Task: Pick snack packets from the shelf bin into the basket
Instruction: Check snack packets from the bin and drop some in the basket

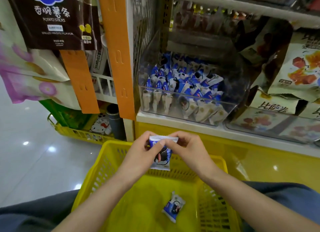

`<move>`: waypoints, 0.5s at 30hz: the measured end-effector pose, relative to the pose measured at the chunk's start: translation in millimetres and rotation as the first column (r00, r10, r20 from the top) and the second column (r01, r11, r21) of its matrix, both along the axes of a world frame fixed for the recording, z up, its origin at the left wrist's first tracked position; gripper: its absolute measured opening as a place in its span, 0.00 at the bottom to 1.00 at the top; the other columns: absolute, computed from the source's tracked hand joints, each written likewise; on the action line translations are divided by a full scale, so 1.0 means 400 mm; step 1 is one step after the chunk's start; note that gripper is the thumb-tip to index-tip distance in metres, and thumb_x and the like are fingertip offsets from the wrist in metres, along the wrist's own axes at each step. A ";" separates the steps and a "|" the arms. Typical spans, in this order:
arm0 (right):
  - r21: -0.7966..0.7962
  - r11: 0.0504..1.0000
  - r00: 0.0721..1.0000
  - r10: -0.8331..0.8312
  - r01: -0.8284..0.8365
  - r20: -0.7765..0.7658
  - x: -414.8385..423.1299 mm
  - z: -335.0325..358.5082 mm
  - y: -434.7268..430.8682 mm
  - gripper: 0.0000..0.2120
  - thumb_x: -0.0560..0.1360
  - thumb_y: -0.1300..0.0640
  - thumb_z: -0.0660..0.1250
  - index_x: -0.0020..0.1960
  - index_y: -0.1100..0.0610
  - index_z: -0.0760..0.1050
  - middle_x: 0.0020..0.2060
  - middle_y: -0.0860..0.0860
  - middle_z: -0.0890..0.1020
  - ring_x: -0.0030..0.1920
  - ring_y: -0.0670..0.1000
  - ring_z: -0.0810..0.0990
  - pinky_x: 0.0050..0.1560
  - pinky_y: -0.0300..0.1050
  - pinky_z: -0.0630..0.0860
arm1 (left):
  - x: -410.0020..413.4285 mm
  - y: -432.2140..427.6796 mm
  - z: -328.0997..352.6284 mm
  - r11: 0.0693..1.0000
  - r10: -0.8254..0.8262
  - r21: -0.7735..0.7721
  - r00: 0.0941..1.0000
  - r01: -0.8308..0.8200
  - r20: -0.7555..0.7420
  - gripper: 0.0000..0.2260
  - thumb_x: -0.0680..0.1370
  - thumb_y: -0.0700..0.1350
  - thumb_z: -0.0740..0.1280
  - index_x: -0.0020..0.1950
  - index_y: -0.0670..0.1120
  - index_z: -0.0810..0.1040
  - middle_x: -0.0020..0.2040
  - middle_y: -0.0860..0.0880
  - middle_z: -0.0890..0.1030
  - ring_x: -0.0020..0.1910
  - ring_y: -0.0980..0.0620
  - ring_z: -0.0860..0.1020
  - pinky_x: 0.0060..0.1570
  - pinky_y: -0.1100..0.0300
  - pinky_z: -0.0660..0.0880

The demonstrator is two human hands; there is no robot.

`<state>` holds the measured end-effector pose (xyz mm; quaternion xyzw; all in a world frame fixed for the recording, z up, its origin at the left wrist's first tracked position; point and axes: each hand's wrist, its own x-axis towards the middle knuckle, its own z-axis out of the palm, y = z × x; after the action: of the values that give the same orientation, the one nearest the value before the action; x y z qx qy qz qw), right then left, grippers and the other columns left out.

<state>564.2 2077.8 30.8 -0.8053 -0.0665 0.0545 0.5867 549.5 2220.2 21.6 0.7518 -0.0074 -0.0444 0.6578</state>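
Observation:
Both hands hold one blue-and-white snack packet (161,156) upright above the far side of the yellow basket (110,164). My left hand (143,151) pinches its left side with the thumb across the front. My right hand (187,147) pinches its top right corner. A second packet (173,207) of the same kind lies on the basket floor. On the shelf above, a clear plastic bin (187,109) holds several more of these packets (183,81).
Orange hanging strips (119,58) and hung snack bags (46,19) fill the left. Large snack bags (297,72) crowd the shelf right of the bin. A yellow crate (78,133) sits on the glossy floor at left. My knees flank the basket.

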 end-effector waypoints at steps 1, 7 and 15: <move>-0.043 0.999 0.999 0.007 -0.005 0.048 -0.002 -0.003 0.001 0.07 0.71 0.59 0.71 0.38 0.48 0.77 0.35 0.47 0.82 0.38 0.45 0.78 0.44 0.48 0.75 | 0.004 0.001 0.001 1.000 0.024 0.014 1.000 -0.025 0.012 0.06 0.77 0.41 0.64 0.41 0.46 0.74 0.35 0.51 0.78 0.35 0.60 0.77 0.34 0.66 0.73; -0.389 0.921 0.926 0.127 0.023 0.355 -0.024 -0.015 0.000 0.01 0.71 0.52 0.70 0.43 0.49 0.80 0.38 0.42 0.80 0.39 0.42 0.77 0.40 0.38 0.73 | 0.017 0.009 -0.002 0.994 0.074 0.081 0.997 -0.076 0.030 0.11 0.79 0.43 0.60 0.37 0.47 0.73 0.35 0.48 0.76 0.37 0.54 0.75 0.38 0.55 0.73; -0.228 0.973 0.964 0.031 0.031 0.264 -0.018 -0.001 -0.008 0.07 0.73 0.56 0.69 0.39 0.46 0.77 0.34 0.42 0.81 0.37 0.41 0.78 0.38 0.36 0.74 | 0.010 0.002 0.005 0.998 0.029 -0.058 0.999 -0.031 -0.024 0.08 0.78 0.40 0.63 0.38 0.44 0.74 0.32 0.49 0.78 0.32 0.58 0.76 0.33 0.65 0.74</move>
<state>557.0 2074.5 30.2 -0.8678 -0.1375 -0.0467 0.4752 553.6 2221.0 23.7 0.7318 0.0103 -0.0430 0.6801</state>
